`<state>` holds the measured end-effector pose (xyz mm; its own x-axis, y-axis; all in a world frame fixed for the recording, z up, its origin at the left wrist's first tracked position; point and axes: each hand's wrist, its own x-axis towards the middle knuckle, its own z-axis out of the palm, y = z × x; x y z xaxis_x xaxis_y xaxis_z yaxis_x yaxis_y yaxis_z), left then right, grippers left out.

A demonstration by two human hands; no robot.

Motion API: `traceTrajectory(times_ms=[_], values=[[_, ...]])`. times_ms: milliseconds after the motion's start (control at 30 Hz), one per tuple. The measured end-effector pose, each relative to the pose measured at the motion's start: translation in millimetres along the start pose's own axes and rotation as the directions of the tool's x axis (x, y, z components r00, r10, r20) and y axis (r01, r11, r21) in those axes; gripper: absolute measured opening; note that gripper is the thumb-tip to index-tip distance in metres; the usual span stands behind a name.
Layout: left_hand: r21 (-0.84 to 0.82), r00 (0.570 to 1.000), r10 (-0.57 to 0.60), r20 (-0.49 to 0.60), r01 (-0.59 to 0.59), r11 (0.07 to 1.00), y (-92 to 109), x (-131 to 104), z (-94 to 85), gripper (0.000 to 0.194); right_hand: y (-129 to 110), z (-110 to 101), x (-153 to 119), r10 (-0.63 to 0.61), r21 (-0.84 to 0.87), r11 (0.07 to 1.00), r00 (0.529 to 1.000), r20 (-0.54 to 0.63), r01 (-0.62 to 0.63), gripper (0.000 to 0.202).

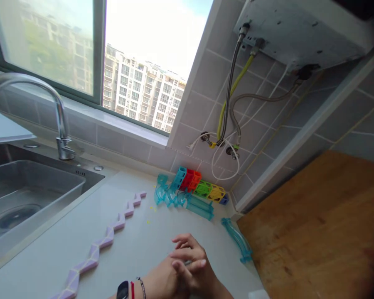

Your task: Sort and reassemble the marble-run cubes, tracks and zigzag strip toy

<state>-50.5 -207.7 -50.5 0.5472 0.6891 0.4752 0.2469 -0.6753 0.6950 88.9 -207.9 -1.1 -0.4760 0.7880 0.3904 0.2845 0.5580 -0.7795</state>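
My left hand (pixel 163 277), with a dark watch and bracelets at its wrist, is at the bottom centre, above the white counter (pixel 137 253). Its fingers are mostly hidden behind my right hand (pixel 195 263), which crosses it from the right. The fingers of my right hand are apart and slightly bent, and no object shows in them. To the left, a zigzag strip of lilac pieces (pixel 94 252) runs diagonally along the counter. Translucent blue pieces (pixel 171 195) stand near the wall, beside red (pixel 188 179), green (pixel 203 189) and yellow (pixel 217 193) blocks.
A curved blue piece (pixel 237 238) lies at the right, beside a wooden panel (pixel 311 224). The sink (pixel 93 176) and faucet (pixel 60 116) are at the left. Hoses (pixel 227 99) and a white cable (pixel 212 164) hang by the tiled wall, under a white appliance (pixel 293 33).
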Motion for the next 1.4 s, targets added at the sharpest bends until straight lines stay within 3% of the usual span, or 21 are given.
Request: traceTrajectory(times_ms=[100, 167, 267, 433, 567, 733, 867, 967, 1100, 1200, 1300, 1400], values=[[-0.053, 0.987, 0.019, 0.158, -0.011, 0.999, 16, 1, -19.6, 0.071, -14, -6, 10, -0.01, -0.046, 0.999, 0.999, 0.037, 0.011, 0.021], [-0.061, 0.984, -0.004, 0.18, 0.016, 0.998, 23, 1, -29.0, 0.065, -20, -8, 15, -0.026, -0.072, 0.997, 0.998, 0.051, 0.03, 0.022], [-0.044, 0.991, -0.013, 0.129, 0.019, 0.999, 24, 0, -28.9, 0.072, -20, -11, 20, -0.026, -0.138, 0.99, 0.998, 0.061, 0.034, 0.034], [-0.093, 0.997, -0.009, 0.077, 0.016, 0.996, 18, -3, -12.3, 0.093, -8, -33, 25, -0.027, -0.279, 0.958, 0.989, 0.143, 0.067, 0.072], [-0.143, 0.994, -0.108, -0.008, 0.105, 0.984, 18, -1, -15.3, 0.091, 2, -66, 40, 0.009, -0.329, 0.944, 0.993, 0.118, 0.031, 0.063], [-0.14, 0.988, -0.147, 0.054, 0.154, 0.978, 24, 6, -28.7, 0.074, 27, -107, 70, 0.097, -0.47, 0.872, 0.99, -0.104, -0.135, 0.036], [-0.074, 0.981, -0.129, 0.144, 0.14, 0.987, 25, 8, -31.5, 0.049, 47, -129, 90, 0.139, -0.532, 0.827, 0.983, -0.12, -0.182, 0.033], [-0.036, 0.98, -0.097, 0.172, 0.104, 0.994, 24, 9, -31.1, 0.033, 49, -135, 97, 0.151, -0.548, 0.816, 0.983, -0.1, -0.182, 0.032], [-0.027, 0.989, -0.057, 0.139, 0.061, 0.998, 24, 10, -32.2, 0.028, 39, -117, 90, 0.15, -0.519, 0.835, 0.983, -0.104, -0.183, 0.032], [-0.035, 0.99, -0.043, 0.131, 0.048, 0.998, 27, 10, -32.4, 0.026, 31, -78, 81, 0.142, -0.489, 0.863, 0.99, 0.0, -0.123, 0.03], [-0.044, 0.983, -0.04, 0.177, 0.049, 0.998, 29, 10, -29.8, 0.021, 22, -22, 89, 0.017, -0.519, 0.844, 0.959, 0.284, 0.139, 0.019], [-0.06, 0.977, -0.056, 0.207, 0.07, 0.996, 28, 10, -27.6, 0.02, 10, 35, 121, -0.164, -0.529, 0.715, 0.846, 0.508, 0.456, 0.018]])
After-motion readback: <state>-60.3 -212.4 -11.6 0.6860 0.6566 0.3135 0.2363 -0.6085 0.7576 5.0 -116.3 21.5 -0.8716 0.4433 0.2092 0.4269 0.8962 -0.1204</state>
